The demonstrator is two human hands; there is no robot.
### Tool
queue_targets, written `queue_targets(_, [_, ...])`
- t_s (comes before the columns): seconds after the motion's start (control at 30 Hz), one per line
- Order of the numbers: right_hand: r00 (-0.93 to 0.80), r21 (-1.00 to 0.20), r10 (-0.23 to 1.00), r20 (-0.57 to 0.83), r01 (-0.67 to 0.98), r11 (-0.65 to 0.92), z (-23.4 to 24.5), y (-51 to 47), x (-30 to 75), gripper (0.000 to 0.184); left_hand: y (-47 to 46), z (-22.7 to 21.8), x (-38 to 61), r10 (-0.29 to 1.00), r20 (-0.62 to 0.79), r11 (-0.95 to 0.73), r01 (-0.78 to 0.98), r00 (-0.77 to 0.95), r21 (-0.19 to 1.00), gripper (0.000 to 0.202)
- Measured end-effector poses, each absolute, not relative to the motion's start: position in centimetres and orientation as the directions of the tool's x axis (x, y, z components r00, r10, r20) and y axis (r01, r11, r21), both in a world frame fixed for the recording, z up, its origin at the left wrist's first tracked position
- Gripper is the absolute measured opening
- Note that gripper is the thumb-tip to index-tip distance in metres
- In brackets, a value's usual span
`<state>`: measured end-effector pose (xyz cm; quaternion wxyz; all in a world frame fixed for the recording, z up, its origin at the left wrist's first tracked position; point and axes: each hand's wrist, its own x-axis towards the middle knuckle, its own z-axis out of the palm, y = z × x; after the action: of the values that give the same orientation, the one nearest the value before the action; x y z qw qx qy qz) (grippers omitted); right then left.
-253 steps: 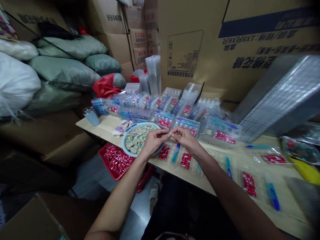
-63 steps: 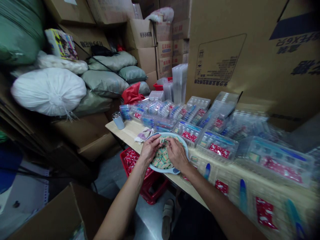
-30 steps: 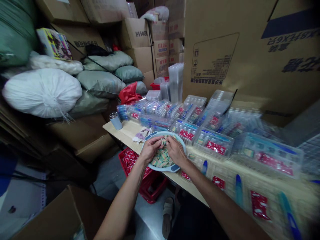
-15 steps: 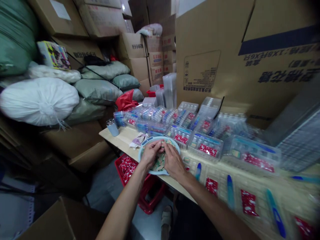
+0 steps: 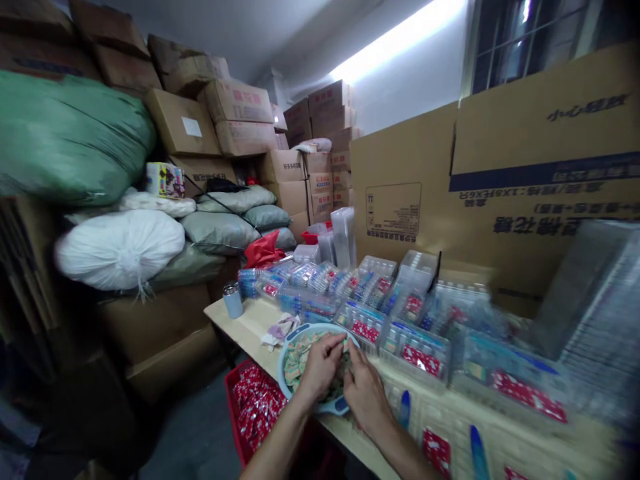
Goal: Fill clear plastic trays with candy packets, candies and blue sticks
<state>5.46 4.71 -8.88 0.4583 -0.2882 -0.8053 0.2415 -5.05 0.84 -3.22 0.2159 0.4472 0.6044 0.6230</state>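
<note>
A pale blue bowl (image 5: 286, 347) full of small green-and-tan wrapped pieces (image 5: 299, 357) sits at the table's near edge. My left hand (image 5: 321, 368) and my right hand (image 5: 363, 392) are both over the bowl, fingers curled and meeting above the pieces. The fingertips pinch something small that I cannot make out. Right of the hands, flat clear trays lie on the table with red packets (image 5: 433, 451) and blue pens (image 5: 405, 408) in their pockets.
Stacks of filled clear blister packs (image 5: 415, 347) crowd the table behind the bowl. A small metal can (image 5: 233, 300) stands at the table's left corner. A red crate of red packets (image 5: 253, 407) sits below. Sacks and cartons (image 5: 500, 180) surround the table.
The view has tilted up, showing ceiling and more stacked cartons. My hands stay over the bowl, now low in the picture, still pinching together.
</note>
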Motion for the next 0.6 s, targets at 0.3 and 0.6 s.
queue_targets(0.3, [-0.429, -0.780, 0.787, 0.443, 0.248, 0.574, -4.7, 9.5, 15.9, 0.056, 1.1, 1.0, -4.5, 0.843, 0.176, -0.153, 0.088, -0.509, 0.984, 0.028])
queue_targets(0.6, [-0.735, -0.386, 0.621, 0.273, 0.507, 0.771, -6.7, 2.5, 24.5, 0.043, 7.0, 0.3, 0.4, 0.994, 0.066, -0.031, 0.341, -0.091, 0.939, 0.014])
